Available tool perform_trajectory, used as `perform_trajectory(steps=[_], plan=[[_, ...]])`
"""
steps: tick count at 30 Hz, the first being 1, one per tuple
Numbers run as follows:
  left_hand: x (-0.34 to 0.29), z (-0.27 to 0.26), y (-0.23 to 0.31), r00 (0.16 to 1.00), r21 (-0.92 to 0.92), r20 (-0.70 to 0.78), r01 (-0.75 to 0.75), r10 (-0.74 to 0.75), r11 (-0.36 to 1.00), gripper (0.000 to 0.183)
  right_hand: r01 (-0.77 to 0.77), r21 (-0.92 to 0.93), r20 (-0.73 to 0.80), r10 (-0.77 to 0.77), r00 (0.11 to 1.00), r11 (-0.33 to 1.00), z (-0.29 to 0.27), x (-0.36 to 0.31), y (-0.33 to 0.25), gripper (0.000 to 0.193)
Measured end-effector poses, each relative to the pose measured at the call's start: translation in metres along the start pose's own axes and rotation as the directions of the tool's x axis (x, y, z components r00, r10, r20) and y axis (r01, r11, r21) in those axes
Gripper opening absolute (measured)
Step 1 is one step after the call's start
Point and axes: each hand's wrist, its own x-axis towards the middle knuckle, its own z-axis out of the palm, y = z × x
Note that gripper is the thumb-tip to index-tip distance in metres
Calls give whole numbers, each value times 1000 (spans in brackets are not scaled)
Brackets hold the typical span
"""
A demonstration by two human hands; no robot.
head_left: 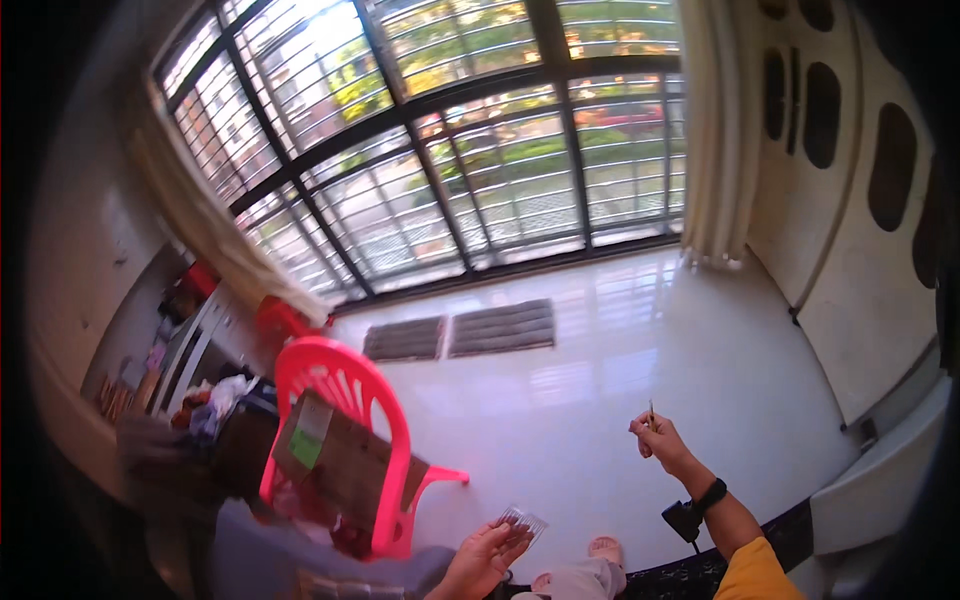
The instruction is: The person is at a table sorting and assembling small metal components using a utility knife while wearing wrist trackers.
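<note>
My left hand (480, 562) is low in the head view, its fingers closed on a small clear plastic packet (524, 522). Thin dark strips or sticks show inside the packet, too small to name. Farther right and higher up, my right hand (660, 442) pinches a slim, short, pen-like stick (651, 414) that points upward. The two hands are well apart. A black band with a small dark box (684, 520) is strapped at my right wrist.
At the left stands a pink plastic chair (398, 440) with a brown cardboard box (340, 450) on it. Two dark mats (502, 329) lie on the pale glossy floor before the barred window (450, 190). Cream cupboards (850, 200) line the right; clutter fills the left.
</note>
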Motion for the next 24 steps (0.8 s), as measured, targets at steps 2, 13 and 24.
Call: perform_trajectory(steps=[2,13,24], plan=[[18,34,31,996,35,-9,94,-94,995,23,15,-16,-85,-16,996,1000,-28,-1,-31,20],[31,199,92,824,39,412,410,-388,911,31,-388,-658,-751,-526,399,646,-228,-235,-295,27],[99,367,14,841,271,396,276,-368,922,26,-876,-481,-495,-837,235,38,-478,-393,-432,23]])
